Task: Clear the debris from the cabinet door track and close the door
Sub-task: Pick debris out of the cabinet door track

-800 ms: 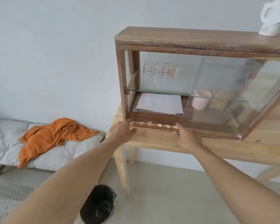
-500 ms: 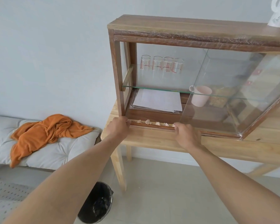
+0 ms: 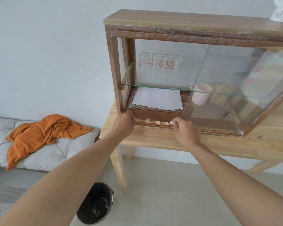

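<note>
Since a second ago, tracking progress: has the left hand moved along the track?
No. The left hand stays at the track's left end, by the cabinet's corner post.

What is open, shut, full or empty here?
Glass door: slid right, left half open.
Track: scraps in it.
Left hand: pinching a scrap.
Right hand: pinching a scrap.
Glasses: empty, on the shelf.
Mug: upright.
Bin: open, lined.
</note>
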{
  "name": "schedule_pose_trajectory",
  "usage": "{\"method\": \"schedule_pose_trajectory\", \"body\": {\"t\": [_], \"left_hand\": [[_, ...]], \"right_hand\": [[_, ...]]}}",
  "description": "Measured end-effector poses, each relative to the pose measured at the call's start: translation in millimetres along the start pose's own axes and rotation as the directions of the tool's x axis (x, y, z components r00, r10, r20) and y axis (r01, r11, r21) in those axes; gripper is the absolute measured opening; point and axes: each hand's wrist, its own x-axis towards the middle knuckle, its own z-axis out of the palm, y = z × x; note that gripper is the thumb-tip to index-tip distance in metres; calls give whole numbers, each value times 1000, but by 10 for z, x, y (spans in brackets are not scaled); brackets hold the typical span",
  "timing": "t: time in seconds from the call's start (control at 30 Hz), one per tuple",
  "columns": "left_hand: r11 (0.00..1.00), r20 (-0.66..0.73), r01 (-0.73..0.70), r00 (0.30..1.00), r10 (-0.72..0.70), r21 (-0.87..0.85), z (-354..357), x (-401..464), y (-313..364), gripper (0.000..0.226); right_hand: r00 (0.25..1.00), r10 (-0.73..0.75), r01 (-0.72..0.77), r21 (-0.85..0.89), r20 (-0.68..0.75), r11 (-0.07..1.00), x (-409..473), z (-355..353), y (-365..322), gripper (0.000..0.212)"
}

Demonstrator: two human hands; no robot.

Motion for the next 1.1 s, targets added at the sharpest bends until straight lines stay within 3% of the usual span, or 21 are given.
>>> {"method": "schedule_pose_trajectory", "body": {"t": [0.1,0.27,0.4,0.5,0.73,1.1], "left_hand": [[995,-78,-102,992,104,22,48,-16,42,5],[990,-55,-143,988,143,5,85,24,55,4],[987,23,-157,987,157,15,72,68,47,35],[981,60,-183,982,179,67,70,87,53,24],[992,62,-95,994,90,82,37,116,138,19],[993,-80,-117,990,115,-12,-182,-474,-215,13]], "right_hand": [[1000,15,-16,58,15,998,-8,-21,-36,23],[999,37,-41,143,29,989,-37,-38,-83,22],[999,34,-39,198,28,980,-71,-4,-100,20],[999,32,-40,241,39,970,-94,30,-118,19],[998,32,-51,332,63,942,-173,81,-217,18],[989,-59,-1,405,135,914,-479,146,-681,16]]}}
